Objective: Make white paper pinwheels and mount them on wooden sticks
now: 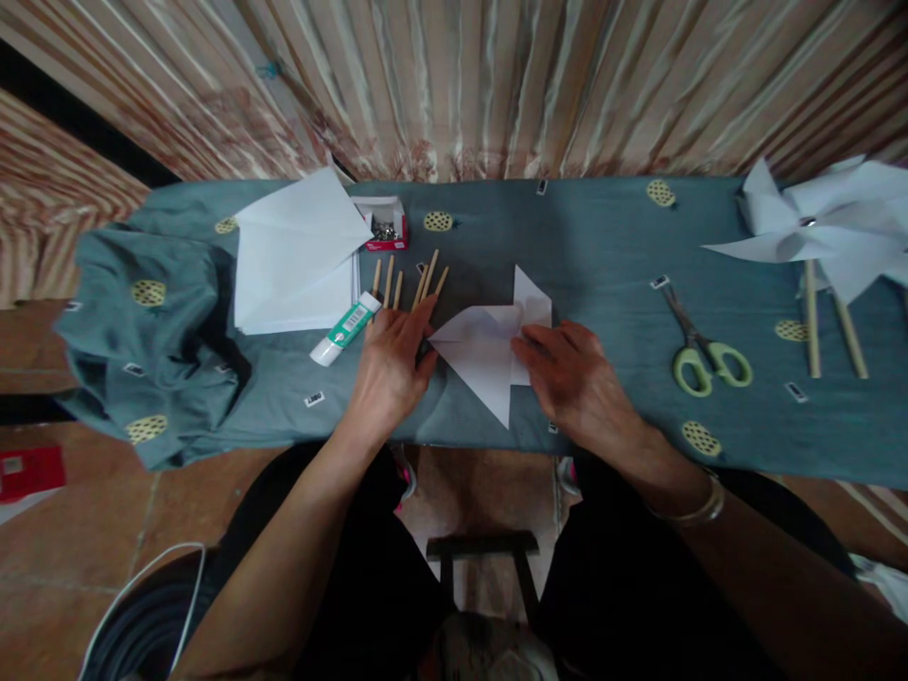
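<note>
A white paper pinwheel (479,350), its blades partly folded, lies on the cloth in front of me. My right hand (578,378) is closed on its right side, with bent fingers over the paper; part of the grip is hidden. Beside its left point, my left hand (393,364) rests over the lower ends of several wooden sticks (418,284). The left thumb and forefinger are apart, and the other fingers are partly hidden. A glue tube (345,328) in green and white lies just left of that hand.
Farther left is a stack of white paper (294,274) with a small red-and-white box of metal pins (385,227) behind it. Green-handled scissors (699,350) lie to the right. Finished pinwheels (809,222) on sticks occupy the far right. A curtain (482,85) hangs behind the table.
</note>
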Demonstrator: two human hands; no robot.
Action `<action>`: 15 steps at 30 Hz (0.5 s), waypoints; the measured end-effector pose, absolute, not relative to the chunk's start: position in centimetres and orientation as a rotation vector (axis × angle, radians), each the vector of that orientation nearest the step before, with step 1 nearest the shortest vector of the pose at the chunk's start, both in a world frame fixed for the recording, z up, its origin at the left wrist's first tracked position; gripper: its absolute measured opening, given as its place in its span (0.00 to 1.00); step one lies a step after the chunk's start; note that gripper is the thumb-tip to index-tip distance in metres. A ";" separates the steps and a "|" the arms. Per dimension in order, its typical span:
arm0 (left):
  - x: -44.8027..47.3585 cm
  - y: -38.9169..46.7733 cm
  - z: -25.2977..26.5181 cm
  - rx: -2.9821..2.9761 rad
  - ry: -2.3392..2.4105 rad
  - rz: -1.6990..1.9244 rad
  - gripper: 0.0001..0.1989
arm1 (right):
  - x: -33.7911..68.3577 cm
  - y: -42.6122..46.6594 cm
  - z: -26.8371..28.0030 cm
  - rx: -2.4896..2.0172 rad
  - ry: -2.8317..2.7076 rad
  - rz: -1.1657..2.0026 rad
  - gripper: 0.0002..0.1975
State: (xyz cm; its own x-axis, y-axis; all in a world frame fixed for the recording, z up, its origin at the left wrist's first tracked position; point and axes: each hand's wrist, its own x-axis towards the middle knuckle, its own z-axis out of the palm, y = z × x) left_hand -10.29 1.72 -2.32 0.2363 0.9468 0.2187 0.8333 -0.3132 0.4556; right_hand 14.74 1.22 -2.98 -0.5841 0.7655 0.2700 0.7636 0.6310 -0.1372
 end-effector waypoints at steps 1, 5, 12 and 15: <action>-10.4 1.6 -2.4 2.259 1.665 0.694 0.30 | 14.7 1.2 -3.0 -1.229 -2.554 0.001 0.15; -10.5 1.4 -2.4 2.242 1.641 0.685 0.33 | 14.7 1.2 -3.0 -1.215 -2.553 -0.034 0.15; -10.3 2.3 -2.2 2.204 1.659 0.604 0.32 | 14.7 1.2 -3.1 -1.201 -2.543 -0.058 0.15; -10.2 2.3 -2.1 2.137 1.633 0.656 0.32 | 14.8 1.2 -3.0 -1.202 -2.545 -0.023 0.15</action>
State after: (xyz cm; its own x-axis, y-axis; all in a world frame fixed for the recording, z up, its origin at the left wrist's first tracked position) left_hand -10.20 2.28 -2.11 0.2193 0.9658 0.1382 0.7930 -0.2589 0.5515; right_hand 14.75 1.23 -3.05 -0.5917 0.7494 0.2971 0.7546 0.6446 -0.1229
